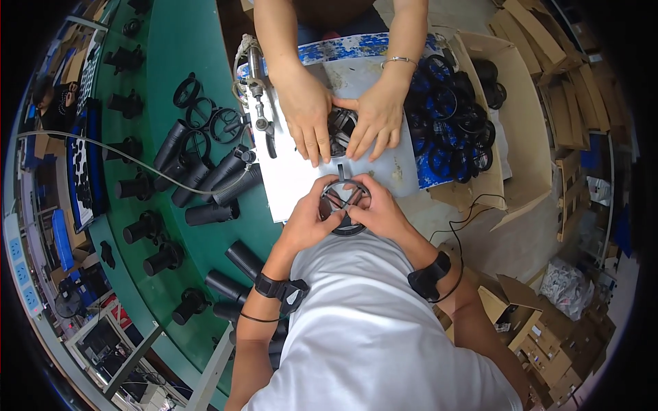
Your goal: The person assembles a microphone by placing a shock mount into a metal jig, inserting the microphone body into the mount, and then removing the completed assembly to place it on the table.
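Both of my hands hold a black ring with crossed spokes (348,231) just in front of my white shirt, at the near edge of a pale work board (281,188). My left hand (312,218) grips the ring's left side, thumb on top and fingers curled round the rim. On the other side my right hand (381,211) pinches it the same way. A short dark tab (340,171) points away from the ring's far edge. Opposite me, another person's two hands press down around a second black spoked ring (341,129), which their fingers partly cover.
Black rings (449,123) are heaped on a blue sheet at the right, beside an open cardboard box (531,130). Black tubes (236,185) and more rings lie on the green table (164,55) at the left. A metal clamp tool (259,96) stands on the board.
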A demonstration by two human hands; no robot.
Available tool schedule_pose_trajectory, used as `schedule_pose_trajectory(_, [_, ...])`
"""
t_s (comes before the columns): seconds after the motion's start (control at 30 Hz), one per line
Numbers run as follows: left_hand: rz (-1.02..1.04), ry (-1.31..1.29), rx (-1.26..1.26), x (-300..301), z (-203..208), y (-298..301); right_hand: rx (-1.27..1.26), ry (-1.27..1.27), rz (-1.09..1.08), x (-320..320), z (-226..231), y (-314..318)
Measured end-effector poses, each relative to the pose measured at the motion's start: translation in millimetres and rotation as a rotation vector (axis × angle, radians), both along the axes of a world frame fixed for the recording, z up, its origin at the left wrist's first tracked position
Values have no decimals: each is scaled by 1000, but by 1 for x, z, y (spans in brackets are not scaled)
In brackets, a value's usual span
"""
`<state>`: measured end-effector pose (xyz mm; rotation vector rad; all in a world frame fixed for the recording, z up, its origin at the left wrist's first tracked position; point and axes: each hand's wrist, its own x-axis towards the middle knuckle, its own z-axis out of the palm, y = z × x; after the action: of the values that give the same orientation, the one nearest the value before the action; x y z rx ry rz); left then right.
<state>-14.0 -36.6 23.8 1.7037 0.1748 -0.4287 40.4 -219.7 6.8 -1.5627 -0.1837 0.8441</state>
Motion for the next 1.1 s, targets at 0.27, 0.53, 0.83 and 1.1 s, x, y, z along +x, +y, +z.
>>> schedule_pose_trajectory(0.27, [19, -22, -69, -1, -1, 4, -23, -55, 24, 1, 1, -2])
schedule_pose_trajectory(0.53, [252, -305, 592, 38, 2, 12, -57, -12, -27, 9, 13, -27])
schedule_pose_trajectory(0.83, [281, -519, 660, 74, -15, 10, -136, 0, -118, 7, 7, -59])
schedule_pose_trajectory(1.1, [145, -551, 570, 90, -20, 24, -124, -31, -166, 10, 16, -56])
